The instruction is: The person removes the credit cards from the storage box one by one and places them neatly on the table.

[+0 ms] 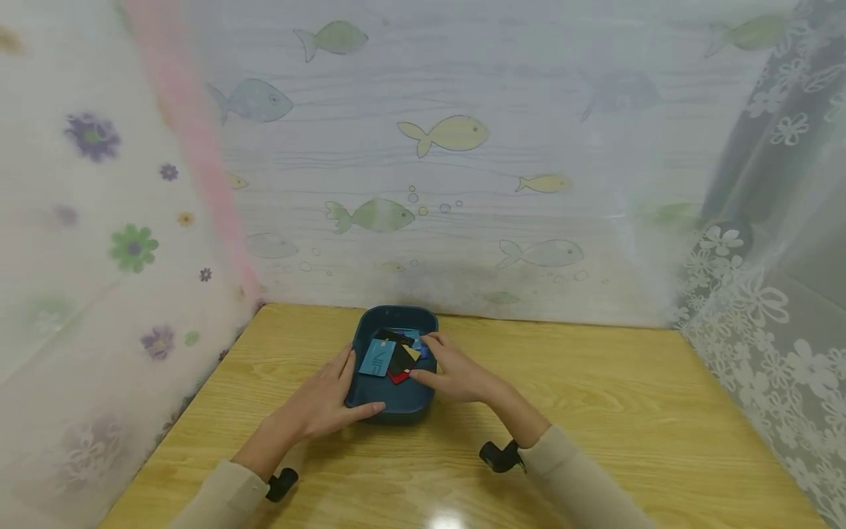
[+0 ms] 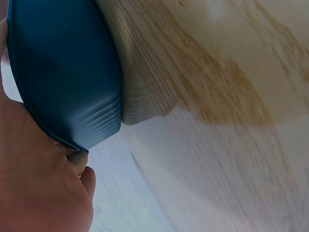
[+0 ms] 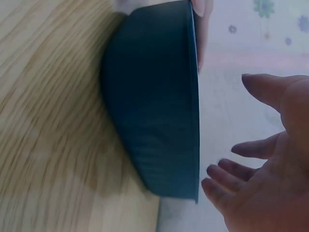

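The tub (image 1: 396, 417) is sitting on the table (image 1: 595, 411), and the left hand (image 1: 320, 400) is gripping it at the left and near rim, with the thumb lying along the near edge. The right hand (image 1: 456, 373) is hovering over the right side with fingers loose and thumb spread away from them, gripping nothing; from the head view I'm having trouble judging how near the fingertips are coming to the cards, though the right wrist view is showing them above the rim. Inside, the cards are lying in a loose, overlapping pile: a blue card (image 1: 377, 358) is facing up on the left, a black card (image 1: 401, 360) is covering part of a red card (image 1: 399, 379), and a yellow card (image 1: 413, 352) is peeking out beside it. They're looking thin, light and stiff, probably slick plastic, so they'll likely be sliding over each other rather than bending. I'd be pinching one by its opposite edges, or tipping up an overlapping corner, since a flat card will be offering little to grab. The tub is seeming light too, so a steadying hold on its rim is making sense.
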Motion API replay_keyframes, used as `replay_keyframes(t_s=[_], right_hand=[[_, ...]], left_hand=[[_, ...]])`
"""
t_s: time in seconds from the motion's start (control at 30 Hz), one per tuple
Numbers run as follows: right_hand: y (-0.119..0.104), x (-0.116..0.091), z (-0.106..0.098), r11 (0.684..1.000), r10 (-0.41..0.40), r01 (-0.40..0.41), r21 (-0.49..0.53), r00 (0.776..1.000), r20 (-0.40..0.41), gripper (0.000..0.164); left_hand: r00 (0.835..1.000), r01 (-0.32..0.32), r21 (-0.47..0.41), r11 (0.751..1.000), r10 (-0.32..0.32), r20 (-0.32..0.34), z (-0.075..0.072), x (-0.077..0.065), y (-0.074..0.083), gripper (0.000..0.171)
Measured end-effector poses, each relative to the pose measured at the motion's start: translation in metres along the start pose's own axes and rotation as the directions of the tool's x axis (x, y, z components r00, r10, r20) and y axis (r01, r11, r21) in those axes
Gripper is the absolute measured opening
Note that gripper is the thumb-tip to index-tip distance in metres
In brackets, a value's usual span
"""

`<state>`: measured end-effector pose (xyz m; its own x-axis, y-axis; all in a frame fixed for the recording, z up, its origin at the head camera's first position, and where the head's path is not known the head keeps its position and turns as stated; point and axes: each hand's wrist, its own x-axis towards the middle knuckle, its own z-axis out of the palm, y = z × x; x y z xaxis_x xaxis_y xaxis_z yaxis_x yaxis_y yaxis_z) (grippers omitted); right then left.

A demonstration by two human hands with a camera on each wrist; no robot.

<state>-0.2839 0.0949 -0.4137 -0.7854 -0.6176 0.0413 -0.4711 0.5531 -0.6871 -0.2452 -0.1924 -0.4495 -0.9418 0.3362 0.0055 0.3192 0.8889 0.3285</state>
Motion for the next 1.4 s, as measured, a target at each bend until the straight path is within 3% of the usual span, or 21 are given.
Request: replay_keyframes(t_s=[0.37, 0.67, 1.17, 1.4], right_hand=[[-0.013, 0.021, 0.015, 0.998, 0.037, -0.036, 0.056, 0.999, -0.002, 0.076], [-0.023, 0.050, 0.033, 0.997, 0.066, -0.066, 0.045, 0.998, -0.006, 0.077], [-0.008, 0.089, 0.062, 0.985, 0.169, -0.170, -0.001, 0.978, -0.120, 0.075], [0.001, 0.100, 0.067, 0.973, 0.233, -0.230, 0.036, 0.965, -0.124, 0.079]], left_hand=[[1.000, -0.011, -0.010, 1.000, 0.011, 0.010, 0.002, 0.001, -0.003, 0.120], [1.000, -0.018, -0.009, 1.000, 0.018, 0.025, -0.004, 0.000, -0.003, 0.116], [0.997, -0.057, 0.004, 0.998, 0.057, 0.046, -0.004, 0.000, -0.004, 0.118], [0.997, -0.052, 0.002, 0.999, 0.051, 0.055, -0.003, 0.001, -0.006, 0.118]])
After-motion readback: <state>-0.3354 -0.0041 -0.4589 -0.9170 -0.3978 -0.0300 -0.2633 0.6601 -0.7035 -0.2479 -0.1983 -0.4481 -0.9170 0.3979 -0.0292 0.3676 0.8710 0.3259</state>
